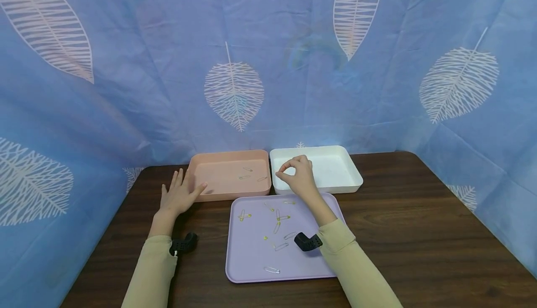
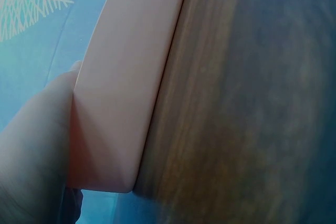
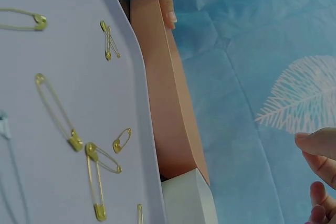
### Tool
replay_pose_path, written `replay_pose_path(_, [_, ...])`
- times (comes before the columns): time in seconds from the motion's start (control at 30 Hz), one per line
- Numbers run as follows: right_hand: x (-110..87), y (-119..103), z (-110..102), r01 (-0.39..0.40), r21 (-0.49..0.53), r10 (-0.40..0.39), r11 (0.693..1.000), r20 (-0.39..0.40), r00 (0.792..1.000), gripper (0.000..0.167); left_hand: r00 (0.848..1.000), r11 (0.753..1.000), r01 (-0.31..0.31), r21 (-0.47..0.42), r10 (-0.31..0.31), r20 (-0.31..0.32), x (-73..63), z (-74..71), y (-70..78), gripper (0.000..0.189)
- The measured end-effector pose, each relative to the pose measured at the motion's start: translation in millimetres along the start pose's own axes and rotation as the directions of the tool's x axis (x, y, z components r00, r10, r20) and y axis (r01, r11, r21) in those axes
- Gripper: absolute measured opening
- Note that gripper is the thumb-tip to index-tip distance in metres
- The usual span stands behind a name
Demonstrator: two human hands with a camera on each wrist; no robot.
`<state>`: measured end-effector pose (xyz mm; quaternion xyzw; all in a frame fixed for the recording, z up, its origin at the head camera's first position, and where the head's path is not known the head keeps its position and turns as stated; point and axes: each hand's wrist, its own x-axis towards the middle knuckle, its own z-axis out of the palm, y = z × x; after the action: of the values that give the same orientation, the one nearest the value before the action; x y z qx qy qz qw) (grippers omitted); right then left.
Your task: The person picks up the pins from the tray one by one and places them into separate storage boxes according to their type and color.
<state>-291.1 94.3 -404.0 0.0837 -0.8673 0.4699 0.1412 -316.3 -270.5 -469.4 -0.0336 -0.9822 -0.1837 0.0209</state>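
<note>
My left hand (image 1: 178,199) rests at the left front corner of the pink tray (image 1: 195,198), fingers spread and fairly straight, thumb over the rim. The left wrist view shows that hand (image 2: 37,150) against the tray's side wall (image 2: 123,87). Thumb and index finger of my right hand (image 1: 299,175) meet in a ring above the left part of the white tray (image 1: 331,168). I cannot tell whether anything sits between those fingertips. Below, the lilac tray (image 1: 251,268) bears several safety pins, gold ones (image 3: 58,111) and silver ones (image 1: 271,270).
Inside the pink tray lie a few safety pins (image 1: 248,169). The pink and white trays stand side by side behind the lilac one on a dark wooden table (image 1: 402,224). A blue leaf-patterned cloth (image 1: 285,89) hangs behind and at both sides.
</note>
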Motion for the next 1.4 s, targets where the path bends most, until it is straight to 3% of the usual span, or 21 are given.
replay_pose_path(0.57, [-29.7, 3.9, -24.4, -0.036, -0.011, 0.036, 0.999, -0.006, 0.999, 0.014, 1.000, 1.000, 0.010, -0.007, -0.011, -0.008, -0.5, 0.7, 0.9, 0.099])
replay_pose_path(0.87, [-41.8, 10.4, -29.1, -0.106, 0.029, 0.105, 0.994, 0.038, 0.994, 0.014, 1.000, 1.000, 0.012, -0.004, -0.012, -0.010, -0.5, 0.5, 0.7, 0.099])
replay_pose_path(1.07, [-48.2, 17.5, -34.8, -0.130, 0.004, 0.128, 0.992, 0.119, 0.985, 0.013, 1.000, 1.000, 0.006, -0.008, -0.006, -0.001, 0.5, 1.2, 0.8, 0.100])
replay_pose_path(1.3, [-50.0, 28.3, -39.0, -0.149, -0.001, 0.144, 0.989, 0.257, 0.956, 0.018, 1.000, 1.000, 0.009, -0.007, -0.009, -0.001, 0.1, 0.4, -1.1, 0.100])
replay_pose_path(1.4, [-49.9, 35.4, -37.3, -0.119, -0.001, 0.114, 0.993, 0.310, 0.944, 0.018, 1.000, 1.000, 0.010, -0.010, -0.010, 0.003, -0.7, 0.2, -1.7, 0.101])
